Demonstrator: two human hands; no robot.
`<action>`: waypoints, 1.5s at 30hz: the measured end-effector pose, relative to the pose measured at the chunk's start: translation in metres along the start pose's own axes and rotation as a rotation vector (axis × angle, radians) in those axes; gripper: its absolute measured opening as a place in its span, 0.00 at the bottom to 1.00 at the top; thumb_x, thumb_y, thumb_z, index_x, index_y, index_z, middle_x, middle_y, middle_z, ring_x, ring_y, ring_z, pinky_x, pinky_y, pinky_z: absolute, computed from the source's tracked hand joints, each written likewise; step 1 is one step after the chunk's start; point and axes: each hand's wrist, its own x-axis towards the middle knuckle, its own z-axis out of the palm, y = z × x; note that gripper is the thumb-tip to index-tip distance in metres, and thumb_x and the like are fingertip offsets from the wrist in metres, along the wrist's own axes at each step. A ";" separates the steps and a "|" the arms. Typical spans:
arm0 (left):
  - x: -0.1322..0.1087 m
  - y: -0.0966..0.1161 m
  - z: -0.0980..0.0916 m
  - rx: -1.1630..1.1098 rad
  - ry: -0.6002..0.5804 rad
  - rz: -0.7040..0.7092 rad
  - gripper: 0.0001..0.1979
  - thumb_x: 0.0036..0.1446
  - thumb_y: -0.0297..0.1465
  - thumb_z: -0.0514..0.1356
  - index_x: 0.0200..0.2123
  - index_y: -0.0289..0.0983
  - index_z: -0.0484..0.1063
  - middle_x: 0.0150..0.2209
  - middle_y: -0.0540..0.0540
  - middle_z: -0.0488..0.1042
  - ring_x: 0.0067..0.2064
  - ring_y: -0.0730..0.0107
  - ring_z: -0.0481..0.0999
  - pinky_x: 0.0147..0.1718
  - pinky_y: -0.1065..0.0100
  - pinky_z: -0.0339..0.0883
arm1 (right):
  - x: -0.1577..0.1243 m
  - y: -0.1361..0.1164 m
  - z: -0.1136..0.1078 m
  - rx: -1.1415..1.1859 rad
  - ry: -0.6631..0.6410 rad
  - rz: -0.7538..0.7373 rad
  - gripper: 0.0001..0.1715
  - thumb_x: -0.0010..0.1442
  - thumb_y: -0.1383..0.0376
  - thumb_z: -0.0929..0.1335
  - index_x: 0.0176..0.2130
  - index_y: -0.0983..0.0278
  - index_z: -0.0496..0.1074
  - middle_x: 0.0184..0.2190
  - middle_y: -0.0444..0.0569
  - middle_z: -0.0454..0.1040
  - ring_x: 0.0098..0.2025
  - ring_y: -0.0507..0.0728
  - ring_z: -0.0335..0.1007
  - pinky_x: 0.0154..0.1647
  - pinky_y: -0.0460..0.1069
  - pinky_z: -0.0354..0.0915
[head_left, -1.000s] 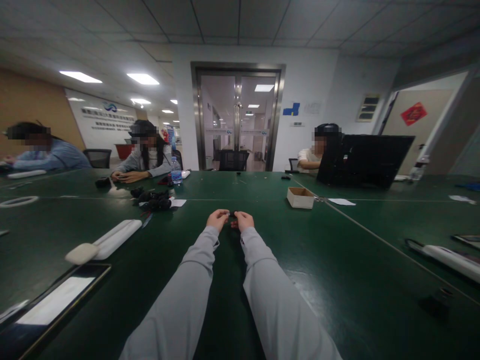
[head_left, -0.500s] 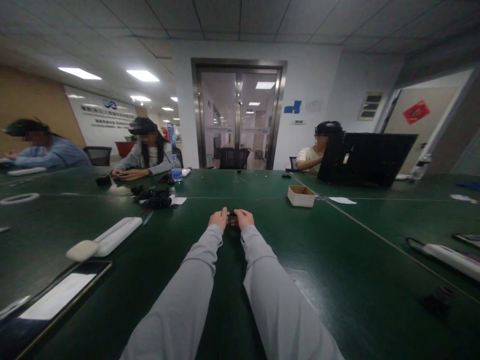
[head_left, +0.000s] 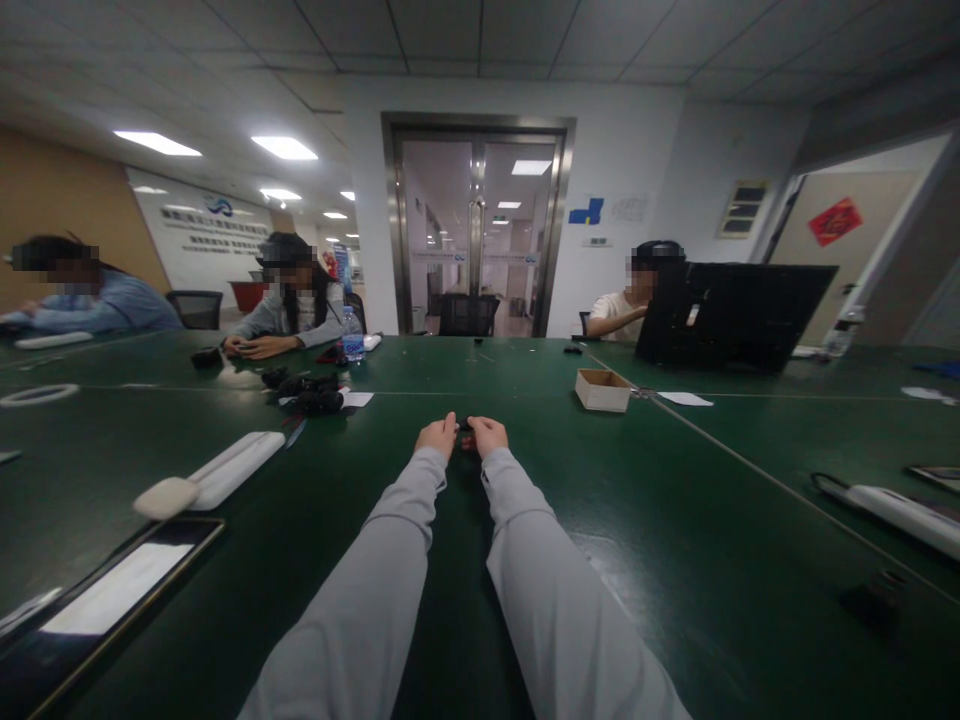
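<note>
Both my arms reach forward over the green table point(head_left: 637, 560), in pale grey sleeves. My left hand point(head_left: 436, 436) is closed in a pinch, its thumb and finger at a small light bit too tiny to name. Close beside it, my right hand point(head_left: 489, 436) pinches a small black object point(head_left: 463, 423), which points toward the left fingertips. I cannot tell whether the two pieces touch. Below the fingertips a small reddish patch shows, partly hidden by the hands.
An open cardboard box point(head_left: 604, 392) stands right of my hands. Black gear point(head_left: 311, 392) and a water bottle point(head_left: 352, 335) are to the left. Nearer lie a white bar-shaped case point(head_left: 238, 472) and a phone point(head_left: 112, 590). A black monitor point(head_left: 731, 315) stands far right; several people sit opposite.
My hands stay almost in place, still pinching. The light-coloured bit between the fingertips shows less than before. Across the table, the person by the monitor has shifted an arm slightly.
</note>
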 end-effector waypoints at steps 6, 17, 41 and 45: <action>-0.001 -0.002 0.000 0.041 -0.002 0.001 0.18 0.48 0.43 0.49 0.19 0.38 0.68 0.15 0.50 0.69 0.19 0.74 0.66 0.21 0.74 0.56 | 0.001 -0.001 -0.001 0.012 0.033 0.002 0.05 0.46 0.70 0.63 0.21 0.68 0.65 0.10 0.39 0.63 0.11 0.48 0.60 0.11 0.42 0.61; -0.004 0.004 0.001 0.117 -0.055 -0.036 0.16 0.50 0.42 0.48 0.24 0.37 0.68 0.18 0.52 0.70 0.19 0.76 0.67 0.22 0.75 0.59 | 0.004 0.001 -0.002 0.044 0.034 0.028 0.04 0.46 0.71 0.63 0.21 0.67 0.65 0.10 0.40 0.64 0.11 0.49 0.61 0.11 0.43 0.61; -0.006 0.005 0.000 0.052 -0.073 -0.028 0.17 0.51 0.39 0.46 0.19 0.36 0.66 0.17 0.50 0.69 0.19 0.77 0.66 0.21 0.75 0.60 | 0.004 0.001 -0.002 0.055 0.036 0.037 0.04 0.46 0.70 0.63 0.23 0.68 0.67 0.10 0.40 0.63 0.11 0.48 0.59 0.12 0.42 0.61; -0.007 0.006 0.002 0.027 -0.042 -0.056 0.12 0.49 0.37 0.49 0.24 0.37 0.66 0.17 0.52 0.68 0.18 0.77 0.66 0.21 0.75 0.60 | 0.004 0.001 -0.002 0.057 0.038 0.039 0.04 0.46 0.70 0.63 0.22 0.68 0.66 0.10 0.40 0.63 0.11 0.48 0.59 0.12 0.42 0.61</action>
